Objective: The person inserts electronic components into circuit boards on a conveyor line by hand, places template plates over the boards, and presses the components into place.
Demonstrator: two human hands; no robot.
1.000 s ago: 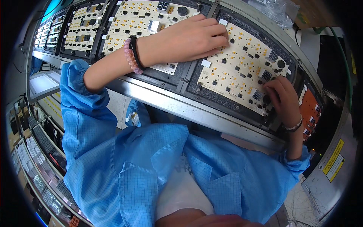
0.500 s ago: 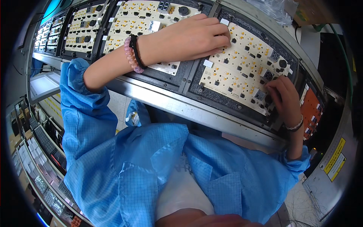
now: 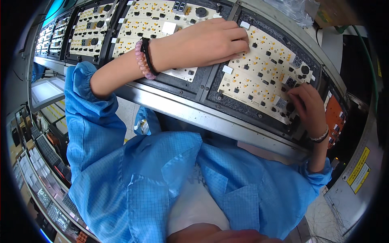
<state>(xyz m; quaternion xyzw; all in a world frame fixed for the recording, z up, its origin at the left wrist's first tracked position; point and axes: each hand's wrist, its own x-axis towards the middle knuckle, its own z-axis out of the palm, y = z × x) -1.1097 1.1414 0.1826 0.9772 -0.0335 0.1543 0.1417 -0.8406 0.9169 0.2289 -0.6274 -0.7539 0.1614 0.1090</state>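
Note:
A cream circuit board [image 3: 259, 77] lies in a dark carrier tray [image 3: 210, 94], dotted with small black, yellow and white parts. Over its upper left edge reaches my left hand [image 3: 216, 42], fingers bent and close together, with whatever the tips hold hidden. My right hand [image 3: 310, 105] is at the board's right end, its fingers curled in a pinch beside a digit display [image 3: 280, 102] and a round black part [image 3: 290, 107]. What sits between those fingertips cannot be made out. Under my left wrist lies a second cream board [image 3: 142, 20] of the same kind.
More boards in trays [image 3: 87, 30] continue leftward along the metal-edged line [image 3: 174, 106]. An orange board [image 3: 335, 121] sits past my right hand. Clear plastic bags [image 3: 293, 12] lie beyond the line. Shelves with stacked parts [image 3: 44, 162] stand at the lower left.
The boards and their trays have shifted slightly to the right. Both hands have moved a little the same way, keeping nearly the same pose over the board.

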